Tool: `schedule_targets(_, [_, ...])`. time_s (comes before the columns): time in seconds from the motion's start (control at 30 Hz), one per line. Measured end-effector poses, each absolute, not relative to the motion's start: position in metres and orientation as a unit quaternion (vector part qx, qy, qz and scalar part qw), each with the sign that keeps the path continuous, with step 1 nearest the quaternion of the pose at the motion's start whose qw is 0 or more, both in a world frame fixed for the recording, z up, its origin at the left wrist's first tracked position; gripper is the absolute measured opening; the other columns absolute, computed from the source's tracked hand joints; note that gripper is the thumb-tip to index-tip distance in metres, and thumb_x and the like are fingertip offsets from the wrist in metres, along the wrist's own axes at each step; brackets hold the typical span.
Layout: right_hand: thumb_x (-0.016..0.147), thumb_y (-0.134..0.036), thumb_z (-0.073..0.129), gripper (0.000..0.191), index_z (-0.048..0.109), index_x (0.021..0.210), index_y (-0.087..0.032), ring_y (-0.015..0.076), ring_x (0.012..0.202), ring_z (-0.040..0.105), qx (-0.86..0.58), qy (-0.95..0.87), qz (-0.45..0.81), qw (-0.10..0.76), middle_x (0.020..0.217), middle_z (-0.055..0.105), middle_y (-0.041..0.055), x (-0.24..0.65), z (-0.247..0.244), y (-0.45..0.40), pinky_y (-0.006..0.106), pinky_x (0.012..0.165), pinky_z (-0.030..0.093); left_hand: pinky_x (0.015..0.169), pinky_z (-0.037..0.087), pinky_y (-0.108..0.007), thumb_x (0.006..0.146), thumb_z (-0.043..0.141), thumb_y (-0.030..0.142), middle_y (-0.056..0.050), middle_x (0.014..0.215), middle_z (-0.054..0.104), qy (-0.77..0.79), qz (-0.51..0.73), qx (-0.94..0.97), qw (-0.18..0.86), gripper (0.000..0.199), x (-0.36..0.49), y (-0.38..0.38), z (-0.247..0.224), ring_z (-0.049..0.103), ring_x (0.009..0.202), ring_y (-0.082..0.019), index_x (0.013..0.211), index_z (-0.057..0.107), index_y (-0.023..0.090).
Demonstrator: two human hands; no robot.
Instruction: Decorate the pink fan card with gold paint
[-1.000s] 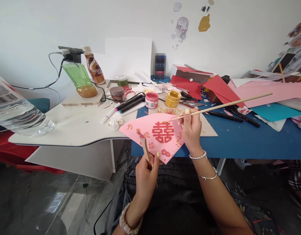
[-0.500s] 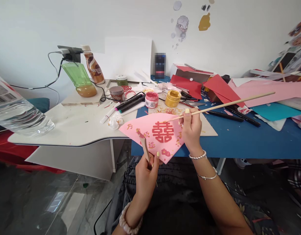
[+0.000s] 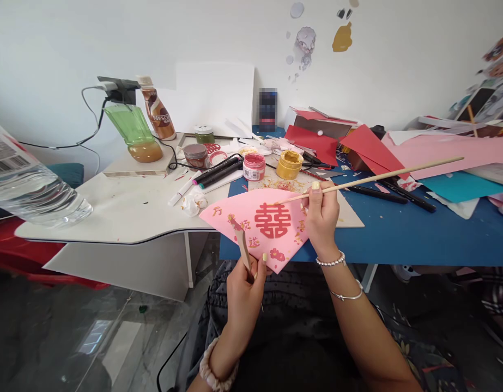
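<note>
My left hand (image 3: 245,291) grips the lower edge of a fan-shaped sheet of pink paper (image 3: 286,251) and a flat wooden stick (image 3: 244,249) with a red-stained tip. A red double-happiness character, a red flower and small gold and red characters mark the paper. Pinched in my right hand (image 3: 322,220) is a long thin wooden stick (image 3: 390,176); its tip is at the top of the red character, though whether it touches I cannot tell. Beyond the paper stand open jars of red paint (image 3: 254,166) and yellow-gold paint (image 3: 289,165).
Markers (image 3: 218,171), a crumpled tissue (image 3: 194,204) and a green container (image 3: 132,128) are on the white table (image 3: 124,212). A large water bottle (image 3: 34,179) leans in at left. Red paper (image 3: 371,149) and black pens (image 3: 376,194) cover the blue table (image 3: 398,234).
The thin stick and my right hand have shifted very slightly to the right. My left hand and the paper look almost unchanged.
</note>
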State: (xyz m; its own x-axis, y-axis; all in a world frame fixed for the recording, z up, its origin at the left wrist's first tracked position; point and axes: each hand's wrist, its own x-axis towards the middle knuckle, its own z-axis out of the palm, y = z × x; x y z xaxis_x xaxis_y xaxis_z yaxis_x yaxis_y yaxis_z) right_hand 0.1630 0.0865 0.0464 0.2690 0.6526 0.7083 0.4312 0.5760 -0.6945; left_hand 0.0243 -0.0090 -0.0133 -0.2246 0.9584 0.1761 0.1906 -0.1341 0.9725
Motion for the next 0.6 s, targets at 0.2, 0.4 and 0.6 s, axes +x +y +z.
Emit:
schedule_targets(0.2, [0.090, -0.030, 0.036, 0.018, 0.040, 0.074, -0.021, 0.0066, 0.047, 0.043, -0.457, -0.600, 0.083, 0.651, 0.055, 0.044, -0.0067, 0.1633, 0.0455, 0.0868, 0.022, 0.049, 0.036, 0.047, 0.037, -0.021, 0.078, 0.051, 0.035, 0.006, 0.053, 0.036, 0.563, 0.546, 0.520, 0.338, 0.033, 0.0242, -0.0088, -0.0095, 0.046, 0.047, -0.010, 0.058, 0.028, 0.022])
schedule_targets(0.4, [0.090, -0.032, 0.036, 0.019, 0.038, 0.074, -0.021, 0.0068, 0.047, 0.042, -0.453, -0.582, 0.080, 0.671, 0.056, 0.042, -0.0066, 0.1639, 0.0430, 0.0883, 0.023, 0.050, 0.036, 0.048, 0.037, -0.021, 0.079, 0.050, 0.035, 0.006, 0.053, 0.036, 0.566, 0.541, 0.524, 0.334, 0.033, 0.0237, -0.0085, -0.0098, 0.046, 0.047, -0.010, 0.058, 0.028, 0.022])
schedule_targets(0.6, [0.090, -0.031, 0.035, 0.020, 0.039, 0.073, -0.021, 0.0068, 0.048, 0.043, -0.454, -0.593, 0.080, 0.659, 0.056, 0.043, -0.0064, 0.1634, 0.0448, 0.0879, 0.023, 0.050, 0.036, 0.048, 0.037, -0.022, 0.079, 0.050, 0.036, 0.006, 0.054, 0.036, 0.564, 0.541, 0.521, 0.343, 0.033, 0.0236, -0.0094, -0.0107, 0.047, 0.047, -0.010, 0.058, 0.028, 0.022])
